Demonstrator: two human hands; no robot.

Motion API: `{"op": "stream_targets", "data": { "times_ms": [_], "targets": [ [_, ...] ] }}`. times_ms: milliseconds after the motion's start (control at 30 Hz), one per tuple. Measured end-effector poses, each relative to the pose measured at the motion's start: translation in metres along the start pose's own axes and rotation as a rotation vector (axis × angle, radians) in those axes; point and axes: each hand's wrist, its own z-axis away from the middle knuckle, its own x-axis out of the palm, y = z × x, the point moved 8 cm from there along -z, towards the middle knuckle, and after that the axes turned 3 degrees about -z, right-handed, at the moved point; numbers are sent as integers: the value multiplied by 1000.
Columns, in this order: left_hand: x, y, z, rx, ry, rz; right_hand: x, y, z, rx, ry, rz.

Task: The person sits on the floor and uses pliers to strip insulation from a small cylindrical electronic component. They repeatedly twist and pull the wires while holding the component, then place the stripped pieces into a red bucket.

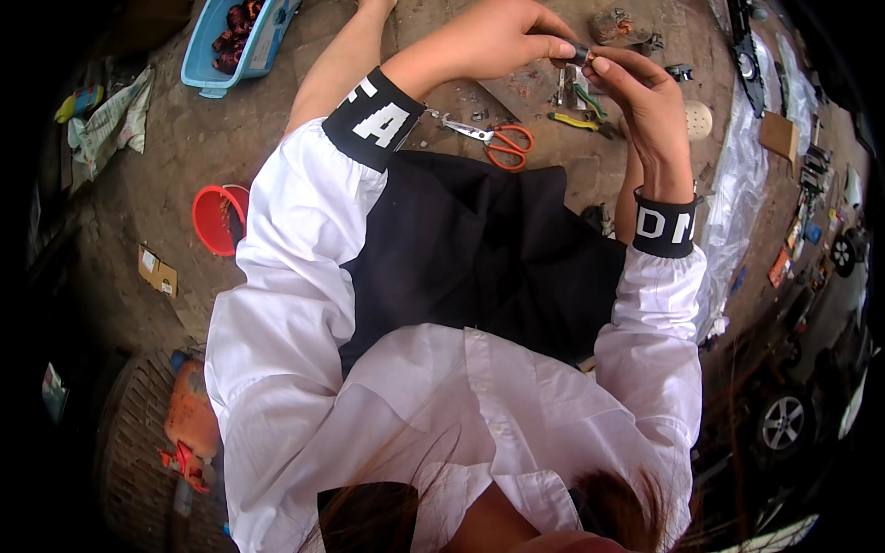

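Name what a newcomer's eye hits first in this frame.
Probably the small dark piece near the top edge, held at the meeting fingertips of the left hand and right hand. Next, the bright orange-handled scissors, lying below the left hand in the picture. Then the red bucket at left and the light-blue basin of dark reddish pieces at upper left.

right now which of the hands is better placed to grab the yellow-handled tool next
Likely the right hand: it looks nearer the yellow-handled tool than the left hand, though both are busy with the small dark piece.
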Motion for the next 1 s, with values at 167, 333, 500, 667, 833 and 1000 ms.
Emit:
{"op": "stream_targets", "data": {
  "times_ms": [167,333,500,667,833,1000],
  "targets": [
    [1,-11,0,-95,-94,28,-1,5,1,72,-31,-63],
    [12,-32,-1,-212,-185,204,-2,1,3,42,-35,1],
    [19,-52,-4,-321,-261,311,-1,-5,4,-3,-43,103],
    [21,-32,-5,-180,-186,376,-15,9,-2,68,22,-32],
    [6,-2,-3,231,188,-100,-19,22,-3,143,78,-143],
    [7,-10,-6,0,90,-42,-21,15,-5,87,60,-172]
  ]
}}
